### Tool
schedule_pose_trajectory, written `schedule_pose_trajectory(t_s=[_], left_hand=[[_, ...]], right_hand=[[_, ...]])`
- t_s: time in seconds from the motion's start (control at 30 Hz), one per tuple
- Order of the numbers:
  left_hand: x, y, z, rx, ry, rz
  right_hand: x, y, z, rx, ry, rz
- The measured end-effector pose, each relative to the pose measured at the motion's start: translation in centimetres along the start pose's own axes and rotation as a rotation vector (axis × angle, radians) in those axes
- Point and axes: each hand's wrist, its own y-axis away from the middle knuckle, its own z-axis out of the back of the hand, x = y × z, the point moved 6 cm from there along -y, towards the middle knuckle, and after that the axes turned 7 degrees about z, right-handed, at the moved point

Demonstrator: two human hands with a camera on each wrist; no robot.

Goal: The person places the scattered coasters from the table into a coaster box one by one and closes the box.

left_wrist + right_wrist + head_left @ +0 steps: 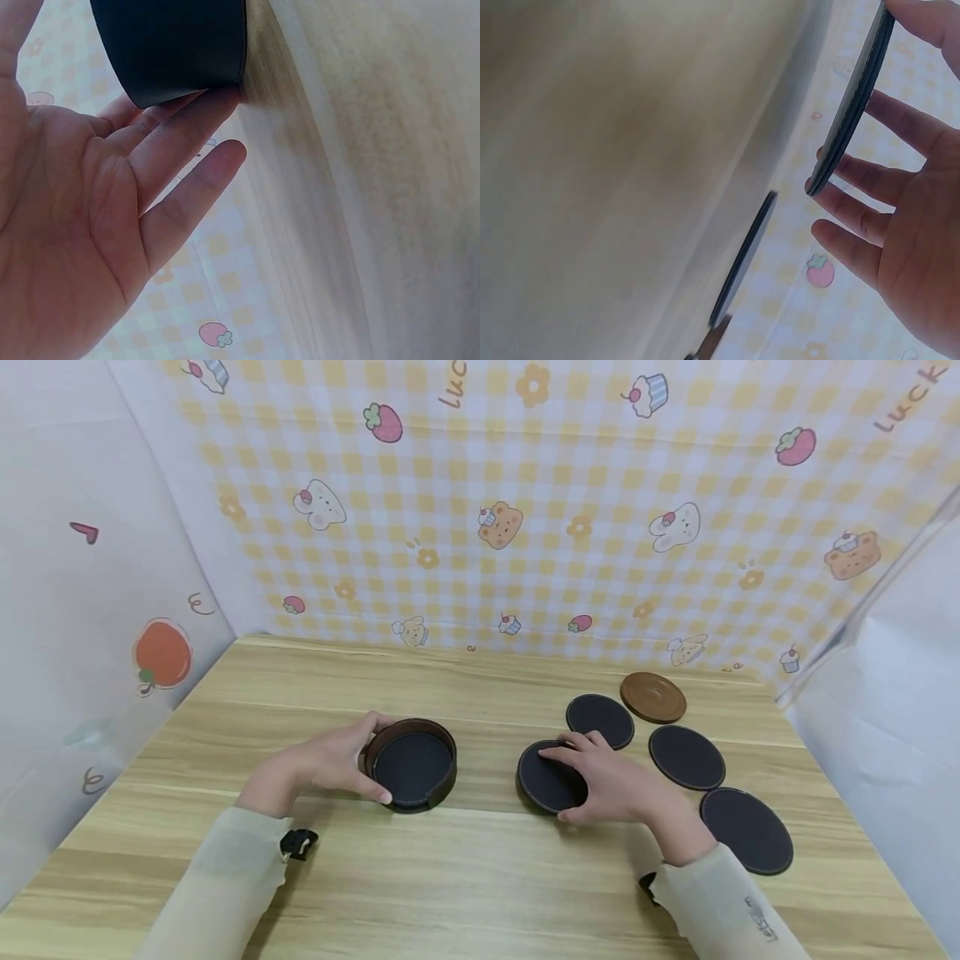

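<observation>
Black outside, brown within, a round holder [446, 787] sits left of centre in the head view, gripped by the left hand [330, 762]; right of centre, the right hand [618, 785] pinches and partly covers a dark disc [542, 777], with three flat discs [687, 757] and a brown disc [652, 697] farther right. The left wrist view reveals the holder's smooth outer wall, at the top, hiding some fingertips; the right wrist view shows the dark disc's thin edge slanting at upper right

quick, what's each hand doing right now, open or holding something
Left hand: holding the round dark holder.
Right hand: holding a dark round coaster by its edge, possibly more than one.
</observation>
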Motion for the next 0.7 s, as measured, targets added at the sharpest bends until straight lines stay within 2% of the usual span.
schedule_pose_trajectory(t_s=[0.23,0.47,0.7], left_hand=[[0.0,0.0,0.0,-0.003,0.007,0.011],[0.1,-0.3,-0.4,0.004,-0.025,0.01],[0.1,0.0,-0.1,0.0,0.011,0.018]], right_hand=[[1.5,-1.7,0.2,0.02,-0.005,0.011],[2.9,-3.1,0.1,0.014,0.002,0.072],[4.5,-5.2,0.2,0.012,-0.005,0.113]])
